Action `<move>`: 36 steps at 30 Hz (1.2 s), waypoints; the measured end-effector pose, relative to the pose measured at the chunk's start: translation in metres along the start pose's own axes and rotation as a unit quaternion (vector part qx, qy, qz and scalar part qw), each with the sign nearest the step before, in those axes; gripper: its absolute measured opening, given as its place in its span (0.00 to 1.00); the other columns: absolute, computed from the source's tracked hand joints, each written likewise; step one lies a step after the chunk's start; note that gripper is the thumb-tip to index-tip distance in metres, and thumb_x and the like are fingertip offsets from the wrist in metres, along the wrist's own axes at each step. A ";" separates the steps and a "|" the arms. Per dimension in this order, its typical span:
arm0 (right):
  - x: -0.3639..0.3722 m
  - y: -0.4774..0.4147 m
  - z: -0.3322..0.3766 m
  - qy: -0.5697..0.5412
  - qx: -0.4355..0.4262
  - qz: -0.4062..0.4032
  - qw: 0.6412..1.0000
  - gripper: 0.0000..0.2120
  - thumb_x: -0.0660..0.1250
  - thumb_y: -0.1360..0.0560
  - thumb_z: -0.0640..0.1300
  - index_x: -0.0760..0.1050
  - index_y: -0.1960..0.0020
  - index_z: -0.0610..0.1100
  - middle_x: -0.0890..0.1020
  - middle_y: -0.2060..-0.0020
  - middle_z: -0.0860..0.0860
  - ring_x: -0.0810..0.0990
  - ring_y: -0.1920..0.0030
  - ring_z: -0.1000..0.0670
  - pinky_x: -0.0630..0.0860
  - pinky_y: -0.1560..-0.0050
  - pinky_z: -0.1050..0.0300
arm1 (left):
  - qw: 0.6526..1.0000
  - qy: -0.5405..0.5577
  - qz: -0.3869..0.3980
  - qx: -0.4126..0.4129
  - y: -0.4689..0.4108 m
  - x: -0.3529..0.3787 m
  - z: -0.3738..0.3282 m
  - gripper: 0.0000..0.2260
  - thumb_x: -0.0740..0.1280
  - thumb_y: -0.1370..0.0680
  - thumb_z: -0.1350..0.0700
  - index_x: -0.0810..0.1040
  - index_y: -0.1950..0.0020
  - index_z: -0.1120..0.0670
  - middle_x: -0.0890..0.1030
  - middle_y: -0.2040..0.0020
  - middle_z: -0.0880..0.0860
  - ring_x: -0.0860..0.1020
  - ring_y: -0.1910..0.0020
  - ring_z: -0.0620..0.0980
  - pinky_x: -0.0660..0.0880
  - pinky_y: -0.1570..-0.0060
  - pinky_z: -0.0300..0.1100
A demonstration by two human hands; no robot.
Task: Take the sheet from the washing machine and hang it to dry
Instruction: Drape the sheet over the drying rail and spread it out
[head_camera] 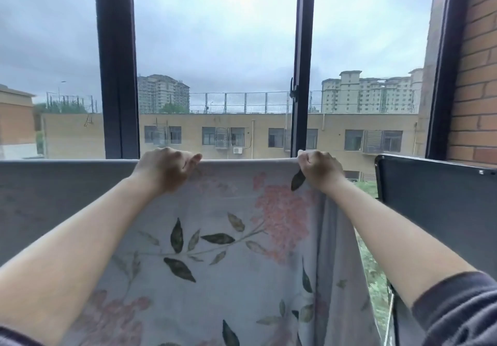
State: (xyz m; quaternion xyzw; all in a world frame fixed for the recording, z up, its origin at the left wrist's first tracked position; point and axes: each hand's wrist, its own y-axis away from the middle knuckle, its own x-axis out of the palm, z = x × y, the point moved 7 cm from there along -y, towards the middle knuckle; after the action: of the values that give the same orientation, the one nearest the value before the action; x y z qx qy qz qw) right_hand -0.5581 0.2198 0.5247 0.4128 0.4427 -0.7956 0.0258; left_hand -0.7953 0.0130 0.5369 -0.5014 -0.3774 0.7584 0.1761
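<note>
A pale grey sheet (228, 251) printed with pink flowers and dark leaves hangs in front of me, its top fold running level across the view. My left hand (164, 169) grips the top fold left of centre, fingers curled over it. My right hand (318, 169) grips the same fold near the sheet's right edge. The sheet's plain grey part (61, 192) stretches on to the left. Whatever bar or line carries the fold is hidden under the cloth.
A window with dark frames (117, 63) stands just behind the sheet; one sash with a handle (293, 90) is at centre right. A dark flat panel (435, 195) sits at the right, beside a brick wall (478, 77). Buildings lie outside.
</note>
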 end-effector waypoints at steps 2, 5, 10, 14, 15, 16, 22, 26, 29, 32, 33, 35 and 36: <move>0.001 -0.002 0.001 0.000 0.028 0.022 0.999 0.19 0.47 0.22 0.50 0.67 0.68 0.48 0.79 0.64 0.48 0.75 0.60 0.43 0.68 0.59 0.53 | 0.999 0.015 0.029 0.002 0.001 -0.001 0.010 0.25 0.45 0.19 0.41 0.77 0.44 0.52 0.81 0.50 0.56 0.79 0.51 0.56 0.69 0.59 0.45; 0.002 0.003 0.032 0.020 -0.020 0.010 1.000 0.16 0.49 0.19 0.49 0.68 0.62 0.48 0.76 0.64 0.50 0.75 0.59 0.44 0.68 0.55 0.52 | 0.996 0.076 0.033 0.044 0.008 -0.004 0.009 0.17 0.51 0.19 0.43 0.72 0.49 0.53 0.80 0.54 0.55 0.78 0.56 0.55 0.67 0.63 0.44; 0.022 0.023 0.123 -0.015 -0.202 0.046 0.978 0.13 0.54 0.18 0.50 0.76 0.48 0.49 0.83 0.55 0.49 0.79 0.55 0.46 0.71 0.51 0.51 | 0.993 0.082 -0.069 0.058 0.029 -0.017 0.029 0.17 0.57 0.21 0.42 0.73 0.55 0.55 0.81 0.58 0.54 0.78 0.62 0.56 0.67 0.62 0.44; 0.030 0.017 0.134 0.010 -0.160 0.031 0.986 0.18 0.50 0.18 0.52 0.77 0.41 0.54 0.83 0.46 0.49 0.79 0.46 0.45 0.70 0.45 0.51 | 0.999 0.036 -0.030 0.022 0.030 -0.013 0.050 0.23 0.48 0.21 0.39 0.75 0.54 0.53 0.82 0.58 0.55 0.79 0.59 0.57 0.71 0.61 0.46; 0.032 0.015 0.136 0.018 -0.152 0.035 0.988 0.20 0.48 0.18 0.54 0.78 0.41 0.54 0.83 0.46 0.48 0.79 0.45 0.45 0.70 0.44 0.51 | 1.000 0.024 -0.002 0.017 0.026 -0.011 0.051 0.23 0.46 0.20 0.40 0.75 0.55 0.52 0.81 0.57 0.56 0.79 0.58 0.57 0.73 0.59 0.46; 0.034 0.014 0.139 0.030 -0.146 0.037 0.988 0.22 0.46 0.18 0.56 0.79 0.42 0.54 0.83 0.47 0.47 0.79 0.46 0.45 0.70 0.43 0.51 | 0.999 0.020 0.028 0.011 0.021 -0.009 0.051 0.24 0.45 0.19 0.41 0.74 0.58 0.52 0.81 0.56 0.56 0.79 0.58 0.56 0.74 0.57 0.46; 0.032 0.017 0.137 0.053 -0.143 -0.031 0.988 0.26 0.44 0.19 0.58 0.80 0.48 0.53 0.84 0.56 0.49 0.80 0.54 0.46 0.70 0.47 0.53 | 1.000 0.002 -0.021 0.018 0.025 -0.009 0.047 0.24 0.45 0.19 0.41 0.74 0.56 0.53 0.80 0.61 0.54 0.78 0.62 0.54 0.65 0.64 0.43; 0.031 0.036 0.140 0.078 -0.167 -0.108 0.977 0.22 0.45 0.19 0.56 0.73 0.57 0.47 0.73 0.68 0.55 0.72 0.66 0.50 0.66 0.54 0.54 | 0.997 -0.003 -0.079 0.026 0.038 -0.012 0.043 0.24 0.46 0.19 0.41 0.75 0.58 0.53 0.80 0.64 0.53 0.79 0.66 0.53 0.64 0.66 0.40; 0.028 0.031 0.140 0.094 -0.151 -0.058 0.982 0.24 0.44 0.19 0.57 0.72 0.58 0.46 0.75 0.69 0.52 0.73 0.68 0.48 0.69 0.53 0.53 | 0.997 0.007 -0.066 0.026 0.037 -0.016 0.041 0.24 0.46 0.19 0.41 0.74 0.57 0.54 0.80 0.62 0.54 0.79 0.64 0.54 0.66 0.65 0.42; 0.030 0.028 0.157 0.089 -0.174 -0.017 0.981 0.22 0.45 0.18 0.56 0.74 0.52 0.46 0.79 0.62 0.50 0.75 0.62 0.47 0.68 0.48 0.50 | 0.997 0.013 -0.065 0.032 0.039 -0.017 0.037 0.23 0.47 0.19 0.41 0.74 0.54 0.55 0.80 0.58 0.55 0.78 0.62 0.55 0.64 0.63 0.43; 0.033 0.028 0.167 0.079 -0.186 -0.007 0.979 0.21 0.46 0.18 0.55 0.73 0.53 0.46 0.77 0.63 0.51 0.75 0.62 0.48 0.69 0.48 0.49 | 0.997 0.012 -0.066 0.033 0.039 -0.016 0.034 0.23 0.48 0.19 0.41 0.74 0.53 0.56 0.80 0.57 0.56 0.78 0.61 0.55 0.64 0.62 0.43; 0.040 0.029 0.183 0.068 -0.195 -0.003 0.978 0.20 0.47 0.18 0.54 0.70 0.60 0.46 0.71 0.70 0.54 0.73 0.66 0.48 0.73 0.52 0.52 | 0.998 0.010 -0.063 0.031 0.039 -0.014 0.031 0.22 0.48 0.19 0.42 0.74 0.53 0.56 0.81 0.57 0.56 0.79 0.60 0.56 0.65 0.62 0.44; 0.041 0.028 0.187 0.066 -0.196 -0.015 0.978 0.21 0.47 0.18 0.55 0.68 0.63 0.46 0.69 0.73 0.54 0.72 0.68 0.49 0.74 0.55 0.53 | 0.998 0.005 -0.063 0.025 0.038 -0.014 0.032 0.22 0.49 0.19 0.43 0.75 0.53 0.56 0.81 0.57 0.57 0.79 0.60 0.57 0.66 0.61 0.44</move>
State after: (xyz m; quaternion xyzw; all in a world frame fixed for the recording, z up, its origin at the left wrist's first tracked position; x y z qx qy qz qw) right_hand -0.6921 0.0810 0.5279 0.4446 0.5969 -0.6647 0.0649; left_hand -0.8133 -0.0337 0.5240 -0.4762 -0.3877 0.7525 0.2381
